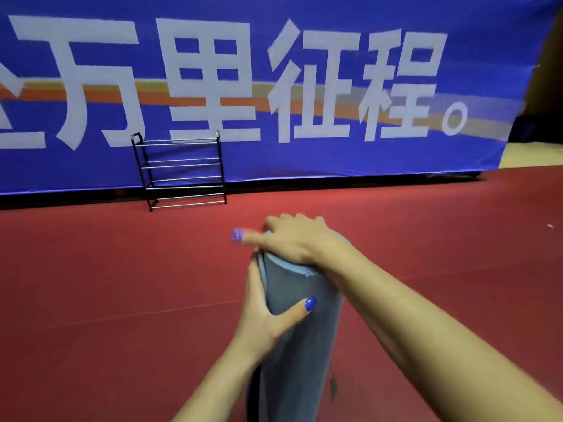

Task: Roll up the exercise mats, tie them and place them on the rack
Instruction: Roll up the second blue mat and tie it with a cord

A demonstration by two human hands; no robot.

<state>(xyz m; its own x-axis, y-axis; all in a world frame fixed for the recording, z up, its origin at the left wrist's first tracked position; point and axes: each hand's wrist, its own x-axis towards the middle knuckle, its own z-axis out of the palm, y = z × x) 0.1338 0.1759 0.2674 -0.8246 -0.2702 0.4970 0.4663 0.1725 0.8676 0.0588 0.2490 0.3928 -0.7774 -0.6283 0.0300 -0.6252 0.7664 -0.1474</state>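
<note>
The rolled grey exercise mat point(300, 330) stands on end right in front of the person, its lower part running out of the bottom of the frame. The left hand point(268, 312) grips it partway down: the thumb, with a blue nail, lies across the near face and the palm hugs the left side, while the other fingers wrap behind the roll, out of sight. Above those fingers the right hand point(292, 242) lies over the roll's top end, palm down, fingers spread and fairly straight, the forefinger reaching past the left rim. It seems to press rather than grasp, though motion blur at the fingertips makes this hard to confirm.

No tie or strap shows on the roll, so I judge the step to be squaring and tightening the roll before binding. To do it well, the left hand should keep its wrap firm so the outer flap, whose pale blue edge shows just under the right palm, cannot spring loose. The right palm should bear straight down to level the coils. A slanted push would probably telescope them.

Beyond the fingertips, across a stretch of red floor point(122, 269), the black shoe-style rack with metal rails point(182, 172) stands against a blue banner with large white characters point(274, 71), its shelves bare and well apart from the mat.
</note>
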